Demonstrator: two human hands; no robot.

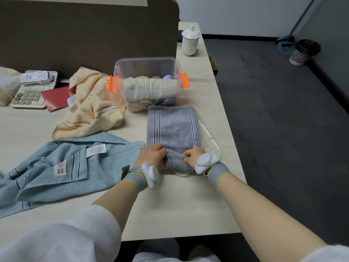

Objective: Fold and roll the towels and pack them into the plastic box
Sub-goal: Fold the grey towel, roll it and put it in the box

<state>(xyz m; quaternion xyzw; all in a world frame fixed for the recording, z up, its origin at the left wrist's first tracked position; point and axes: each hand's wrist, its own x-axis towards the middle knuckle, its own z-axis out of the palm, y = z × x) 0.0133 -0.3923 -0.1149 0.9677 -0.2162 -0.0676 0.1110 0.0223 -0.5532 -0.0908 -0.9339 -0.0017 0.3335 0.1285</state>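
Fingers of both your hands are curled over the near end of the grey towel (172, 129), the left hand (153, 155) at its left edge and the right hand (192, 155) at its right edge, each pinching the small roll that has begun there. Neither hand is nearer than the other; they sit level, side by side, across the towel's short width.

From your knuckles the towel runs straight away from you as a folded strip, long axis pointing toward the plastic box (149, 80), striped borders along both long edges. Its far end lies touching, or almost touching, the box's near wall. So the roll, by my reading, has to travel forward along that axis, both hands advancing evenly or it will go crooked.

The box already holds several rolled towels, a pale one (151, 86) lying crosswise near the top. Left of you the blue towel (62, 171) and the peach towel (92, 104) lie loose on the table (179, 205), not yet rolled.
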